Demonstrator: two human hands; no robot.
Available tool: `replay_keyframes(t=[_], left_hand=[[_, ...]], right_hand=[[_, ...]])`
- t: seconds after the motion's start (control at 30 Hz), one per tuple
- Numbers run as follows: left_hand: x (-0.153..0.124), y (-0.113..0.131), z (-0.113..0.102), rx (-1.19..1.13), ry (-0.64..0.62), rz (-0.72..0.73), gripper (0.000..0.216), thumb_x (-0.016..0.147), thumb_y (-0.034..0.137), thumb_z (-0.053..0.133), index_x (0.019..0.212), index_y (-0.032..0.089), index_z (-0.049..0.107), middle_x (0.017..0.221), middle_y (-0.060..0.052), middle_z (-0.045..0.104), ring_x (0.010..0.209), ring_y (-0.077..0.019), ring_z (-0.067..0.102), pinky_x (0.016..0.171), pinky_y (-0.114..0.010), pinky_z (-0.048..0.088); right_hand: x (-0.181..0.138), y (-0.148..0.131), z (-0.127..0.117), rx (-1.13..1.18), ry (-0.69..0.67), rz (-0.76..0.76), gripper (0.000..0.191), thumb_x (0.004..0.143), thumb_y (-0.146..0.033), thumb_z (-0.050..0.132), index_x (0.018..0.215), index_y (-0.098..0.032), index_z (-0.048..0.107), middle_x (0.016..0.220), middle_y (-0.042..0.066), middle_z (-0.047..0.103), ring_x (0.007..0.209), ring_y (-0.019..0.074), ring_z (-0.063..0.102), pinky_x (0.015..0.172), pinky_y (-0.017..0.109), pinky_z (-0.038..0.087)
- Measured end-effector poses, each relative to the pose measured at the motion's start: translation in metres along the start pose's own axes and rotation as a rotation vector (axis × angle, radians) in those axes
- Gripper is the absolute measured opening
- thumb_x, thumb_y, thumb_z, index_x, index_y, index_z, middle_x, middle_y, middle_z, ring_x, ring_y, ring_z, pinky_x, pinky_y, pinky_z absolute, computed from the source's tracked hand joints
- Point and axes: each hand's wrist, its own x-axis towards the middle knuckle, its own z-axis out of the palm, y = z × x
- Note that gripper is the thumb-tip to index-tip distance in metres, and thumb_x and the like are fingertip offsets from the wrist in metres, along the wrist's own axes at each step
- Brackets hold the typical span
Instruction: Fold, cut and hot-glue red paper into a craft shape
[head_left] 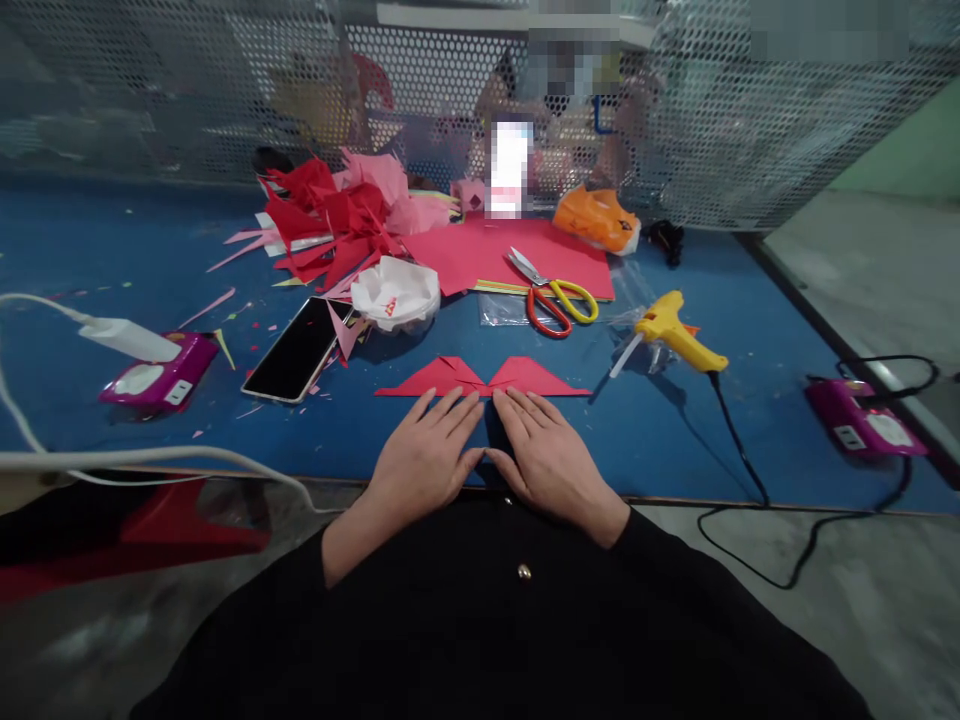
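A folded red paper [525,377] lies flat on the blue table, with two raised peaks and narrow points stretching to left and right. My left hand [424,452] rests palm down, its fingertips at the paper's near edge left of the middle. On the other side of the middle, my right hand [551,450] lies in the same way, fingers stretched out over the near edge. The two thumbs come close together below the paper. Neither hand grasps anything. What lies under the palms is hidden.
Beyond the paper are scissors [551,292] on red sheets [480,250], a crumpled white paper bowl [396,293] and red and pink scraps [337,215]. A dark phone [294,350] lies left; a yellow glue gun [679,333] stands right. Purple power sockets [161,375] with cables flank both sides.
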Motion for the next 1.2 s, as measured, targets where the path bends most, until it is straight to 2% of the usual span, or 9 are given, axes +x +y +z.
replay_keyframes(t=[0.23, 0.5, 0.6, 0.8, 0.93, 1.07, 1.2], left_hand=[[0.007, 0.001, -0.003, 0.021, 0.033, 0.015, 0.046, 0.103, 0.036, 0.038, 0.131, 0.008, 0.062, 0.134, -0.015, 0.065, 0.124, -0.0312, 0.060, 0.112, -0.054, 0.034], [0.006, 0.004, -0.005, -0.021, -0.001, -0.042, 0.041, 0.102, 0.035, 0.042, 0.132, 0.013, 0.061, 0.138, -0.011, 0.063, 0.127, -0.0287, 0.059, 0.115, -0.054, 0.031], [0.006, 0.005, -0.004, -0.020, 0.000, -0.057, 0.042, 0.102, 0.035, 0.043, 0.133, 0.014, 0.060, 0.138, -0.010, 0.063, 0.127, -0.0283, 0.059, 0.115, -0.054, 0.031], [-0.001, 0.006, -0.003, 0.004, 0.043, -0.082, 0.042, 0.101, 0.038, 0.045, 0.131, 0.012, 0.061, 0.136, -0.011, 0.064, 0.126, -0.0293, 0.060, 0.116, -0.055, 0.030], [0.000, 0.007, -0.005, 0.037, 0.048, -0.094, 0.052, 0.101, 0.046, 0.043, 0.132, 0.008, 0.060, 0.134, -0.015, 0.065, 0.123, -0.0330, 0.061, 0.116, -0.058, 0.026], [0.012, 0.011, -0.004, 0.021, 0.005, -0.024, 0.057, 0.101, 0.048, 0.042, 0.137, 0.006, 0.055, 0.141, -0.015, 0.060, 0.129, -0.0334, 0.056, 0.113, -0.055, 0.034], [0.021, 0.012, 0.000, 0.011, -0.008, 0.009, 0.056, 0.099, 0.048, 0.045, 0.133, 0.005, 0.058, 0.139, -0.016, 0.061, 0.128, -0.0340, 0.057, 0.112, -0.053, 0.037]], right_hand=[[-0.003, 0.009, -0.002, -0.009, 0.019, 0.031, 0.059, 0.103, -0.038, 0.036, 0.142, 0.004, 0.047, 0.143, 0.024, 0.056, 0.136, 0.0302, 0.050, 0.113, 0.046, 0.040], [-0.028, 0.025, 0.002, -0.077, 0.155, 0.301, 0.055, 0.103, -0.037, 0.035, 0.141, 0.001, 0.046, 0.137, 0.025, 0.060, 0.129, 0.0321, 0.057, 0.108, 0.049, 0.042], [-0.033, 0.026, 0.004, -0.126, 0.186, 0.351, 0.056, 0.102, -0.037, 0.036, 0.140, 0.003, 0.045, 0.134, 0.027, 0.061, 0.129, 0.0346, 0.057, 0.106, 0.051, 0.042], [-0.035, 0.027, 0.004, -0.150, 0.210, 0.363, 0.056, 0.102, -0.037, 0.037, 0.141, 0.002, 0.045, 0.134, 0.027, 0.061, 0.128, 0.0352, 0.057, 0.106, 0.050, 0.043], [-0.034, 0.026, 0.003, -0.167, 0.194, 0.357, 0.055, 0.102, -0.037, 0.037, 0.140, 0.003, 0.046, 0.135, 0.027, 0.061, 0.129, 0.0356, 0.056, 0.108, 0.051, 0.040], [-0.033, 0.024, 0.000, -0.179, 0.151, 0.360, 0.056, 0.102, -0.035, 0.037, 0.139, 0.005, 0.047, 0.136, 0.028, 0.060, 0.132, 0.0366, 0.053, 0.111, 0.053, 0.036], [-0.027, 0.019, -0.007, -0.178, 0.158, 0.376, 0.058, 0.102, -0.036, 0.037, 0.140, 0.007, 0.045, 0.139, 0.028, 0.057, 0.135, 0.0372, 0.050, 0.113, 0.052, 0.035]])
